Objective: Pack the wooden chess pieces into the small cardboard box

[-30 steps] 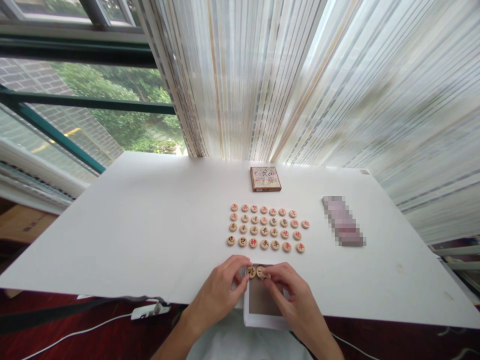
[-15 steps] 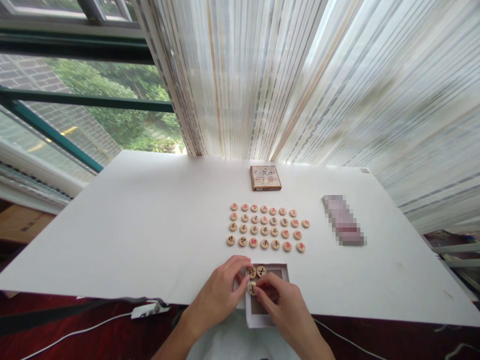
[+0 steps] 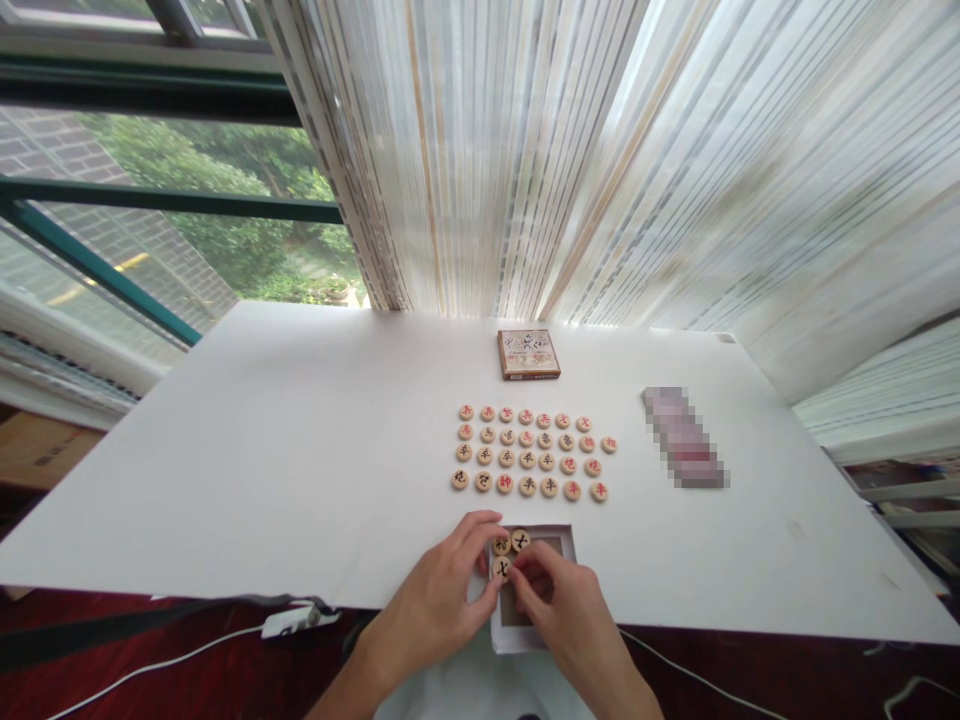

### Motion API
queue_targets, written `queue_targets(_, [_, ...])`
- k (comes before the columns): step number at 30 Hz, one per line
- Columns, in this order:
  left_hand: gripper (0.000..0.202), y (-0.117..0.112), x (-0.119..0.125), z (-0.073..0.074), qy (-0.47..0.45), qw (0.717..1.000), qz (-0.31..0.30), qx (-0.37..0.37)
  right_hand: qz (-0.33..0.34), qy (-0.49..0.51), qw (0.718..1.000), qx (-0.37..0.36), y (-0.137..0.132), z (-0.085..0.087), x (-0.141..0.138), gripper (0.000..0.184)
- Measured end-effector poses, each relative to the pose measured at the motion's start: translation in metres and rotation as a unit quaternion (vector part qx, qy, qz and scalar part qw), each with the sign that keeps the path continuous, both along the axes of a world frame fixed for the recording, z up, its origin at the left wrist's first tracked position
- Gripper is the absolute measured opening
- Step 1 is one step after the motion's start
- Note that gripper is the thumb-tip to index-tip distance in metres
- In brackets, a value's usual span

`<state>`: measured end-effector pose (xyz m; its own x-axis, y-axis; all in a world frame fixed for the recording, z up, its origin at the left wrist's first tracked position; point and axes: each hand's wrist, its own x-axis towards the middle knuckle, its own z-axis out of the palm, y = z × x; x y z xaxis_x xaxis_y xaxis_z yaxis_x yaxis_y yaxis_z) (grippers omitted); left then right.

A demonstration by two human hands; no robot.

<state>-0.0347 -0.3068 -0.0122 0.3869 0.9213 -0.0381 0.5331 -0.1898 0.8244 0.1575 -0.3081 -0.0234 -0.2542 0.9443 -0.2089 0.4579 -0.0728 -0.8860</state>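
Observation:
A shallow open box sits at the table's front edge, partly overhanging it. Along its upper left inside lie three round wooden Chinese chess pieces with black characters: a general piece, a piece beside it and a lower piece. My left hand curves around the box's left side, its index finger by the general piece and its thumb near the lower one. The fingers of my right hand are pinched at the lower piece's right edge and cover part of the box's inside.
Several red and black chess pieces lie face up in four rows on the white table beyond the box. Behind them is a printed box lid. A blurred-out pinkish item lies right. A power strip hangs below the front edge.
My right fingers have shifted slightly off the lower piece, so more of its black character shows. My left hand keeps nearly the same place. The whole view has moved a little.

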Motion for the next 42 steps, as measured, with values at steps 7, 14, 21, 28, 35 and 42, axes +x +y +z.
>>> queue_targets(7, [0.056,-0.001,0.009,-0.001,0.056,0.998,-0.006,0.028,0.007,-0.055,0.996,0.066,0.000,0.001,0.017,0.015])
queue_targets(14, [0.053,0.004,0.017,0.005,0.080,0.996,0.007,0.031,0.007,-0.119,0.978,0.173,0.000,-0.014,0.020,0.023])
queue_targets(21, [0.055,0.004,0.017,0.002,0.076,0.996,0.003,0.038,0.007,-0.133,0.973,0.190,0.001,-0.023,0.015,0.018])
queue_targets(28, [0.052,0.004,0.018,0.000,0.083,0.996,0.012,0.035,-0.002,-0.133,0.973,0.189,0.002,-0.022,0.013,0.017])
queue_targets(35, [0.054,0.005,0.018,0.004,0.080,0.996,0.003,0.037,-0.005,-0.133,0.972,0.192,0.004,-0.021,0.012,0.018])
queue_targets(42, [0.052,0.005,0.018,0.004,0.084,0.996,0.007,0.028,-0.008,-0.140,0.970,0.201,0.003,-0.022,0.012,0.018])
